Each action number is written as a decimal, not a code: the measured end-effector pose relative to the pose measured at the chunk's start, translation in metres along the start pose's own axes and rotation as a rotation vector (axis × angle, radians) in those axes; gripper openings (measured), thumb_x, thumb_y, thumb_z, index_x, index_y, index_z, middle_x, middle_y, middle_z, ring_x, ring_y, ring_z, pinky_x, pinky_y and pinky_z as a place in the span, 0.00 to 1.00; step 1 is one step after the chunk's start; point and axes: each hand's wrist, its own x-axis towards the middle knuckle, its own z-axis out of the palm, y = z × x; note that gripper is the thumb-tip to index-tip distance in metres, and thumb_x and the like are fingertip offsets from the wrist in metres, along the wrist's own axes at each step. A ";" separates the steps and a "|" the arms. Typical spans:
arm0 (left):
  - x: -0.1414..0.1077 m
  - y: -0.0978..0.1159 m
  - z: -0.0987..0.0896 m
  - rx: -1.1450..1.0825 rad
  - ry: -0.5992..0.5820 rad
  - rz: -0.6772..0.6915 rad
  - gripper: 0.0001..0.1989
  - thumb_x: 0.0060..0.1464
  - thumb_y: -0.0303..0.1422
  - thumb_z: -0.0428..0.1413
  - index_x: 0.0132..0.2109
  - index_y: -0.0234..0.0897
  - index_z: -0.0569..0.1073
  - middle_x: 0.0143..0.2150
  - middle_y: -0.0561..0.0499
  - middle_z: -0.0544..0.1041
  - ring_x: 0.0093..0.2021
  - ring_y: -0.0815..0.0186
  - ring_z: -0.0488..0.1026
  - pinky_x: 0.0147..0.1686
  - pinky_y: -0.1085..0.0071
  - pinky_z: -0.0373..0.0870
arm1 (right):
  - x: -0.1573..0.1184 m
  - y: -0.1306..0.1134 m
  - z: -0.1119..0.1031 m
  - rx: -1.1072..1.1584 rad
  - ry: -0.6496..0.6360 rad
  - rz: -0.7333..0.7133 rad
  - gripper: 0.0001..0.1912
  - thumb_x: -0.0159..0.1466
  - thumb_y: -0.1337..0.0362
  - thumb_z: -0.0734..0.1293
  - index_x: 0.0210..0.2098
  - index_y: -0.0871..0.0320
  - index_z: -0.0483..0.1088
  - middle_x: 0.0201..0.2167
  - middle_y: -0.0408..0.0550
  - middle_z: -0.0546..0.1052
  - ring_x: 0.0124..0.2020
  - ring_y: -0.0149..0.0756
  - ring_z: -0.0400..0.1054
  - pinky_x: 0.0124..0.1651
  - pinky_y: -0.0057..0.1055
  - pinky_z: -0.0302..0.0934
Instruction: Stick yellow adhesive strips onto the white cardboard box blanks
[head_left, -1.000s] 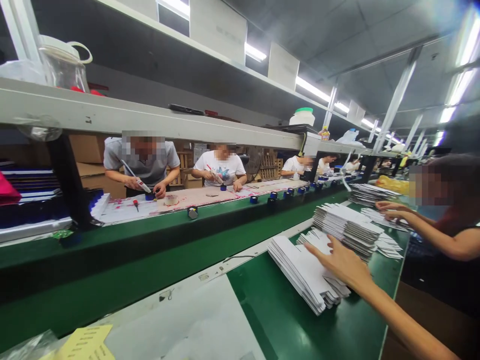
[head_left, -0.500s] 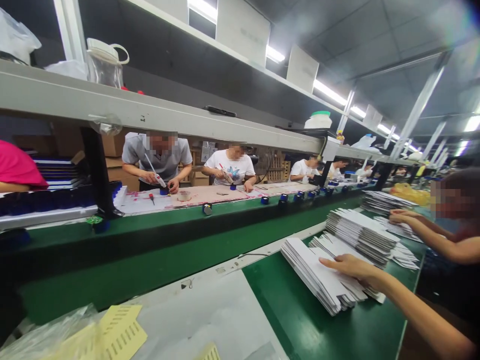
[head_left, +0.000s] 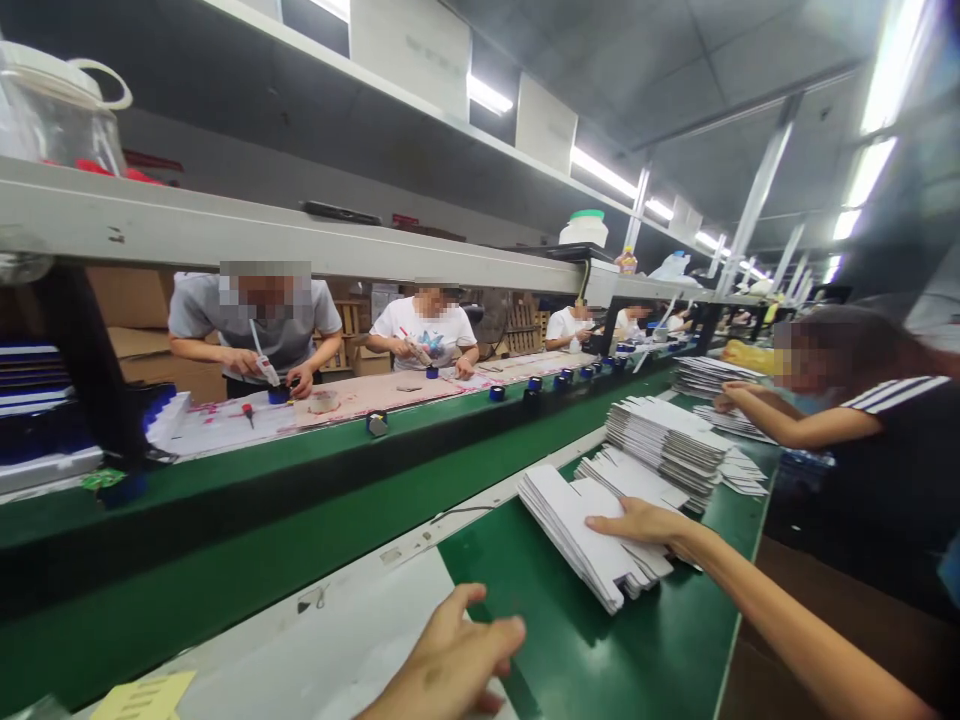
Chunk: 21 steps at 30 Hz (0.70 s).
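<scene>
1. Right hand (head_left: 637,522) lies flat, fingers spread, on the near stack of white die-cut card blanks (head_left: 585,535) on the green bench (head_left: 600,650); nothing gripped.
2. Left hand (head_left: 450,665) open, over a white sheet (head_left: 337,650).
3. Blanks look light, stiff and slippery; the fanned stack would likely slide. Pinch the top one at an edge.
</scene>
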 end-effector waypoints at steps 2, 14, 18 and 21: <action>0.035 0.015 0.036 -0.020 -0.033 -0.043 0.43 0.49 0.50 0.62 0.64 0.32 0.56 0.54 0.33 0.68 0.50 0.52 0.72 0.34 0.68 0.71 | -0.003 0.001 0.001 0.028 -0.019 0.007 0.19 0.67 0.51 0.65 0.49 0.58 0.71 0.47 0.50 0.77 0.44 0.38 0.74 0.48 0.41 0.69; 0.103 0.056 0.098 0.173 -0.088 -0.112 0.18 0.65 0.42 0.52 0.53 0.34 0.68 0.47 0.45 0.74 0.42 0.61 0.74 0.41 0.59 0.74 | -0.020 0.017 0.013 0.199 -0.118 0.107 0.30 0.63 0.39 0.63 0.47 0.61 0.70 0.35 0.49 0.78 0.30 0.34 0.74 0.34 0.37 0.72; 0.102 0.059 0.101 0.256 -0.073 -0.088 0.15 0.63 0.34 0.56 0.54 0.34 0.67 0.43 0.48 0.75 0.38 0.63 0.75 0.39 0.62 0.75 | -0.019 0.023 0.015 0.283 -0.098 0.117 0.30 0.64 0.39 0.62 0.45 0.61 0.69 0.35 0.48 0.78 0.32 0.33 0.74 0.33 0.34 0.71; 0.102 0.053 0.103 0.277 -0.060 -0.041 0.14 0.61 0.29 0.57 0.53 0.33 0.68 0.40 0.50 0.75 0.35 0.65 0.75 0.36 0.65 0.75 | -0.018 0.025 0.015 0.300 -0.099 0.094 0.25 0.65 0.43 0.63 0.43 0.61 0.70 0.34 0.46 0.78 0.32 0.33 0.74 0.34 0.34 0.71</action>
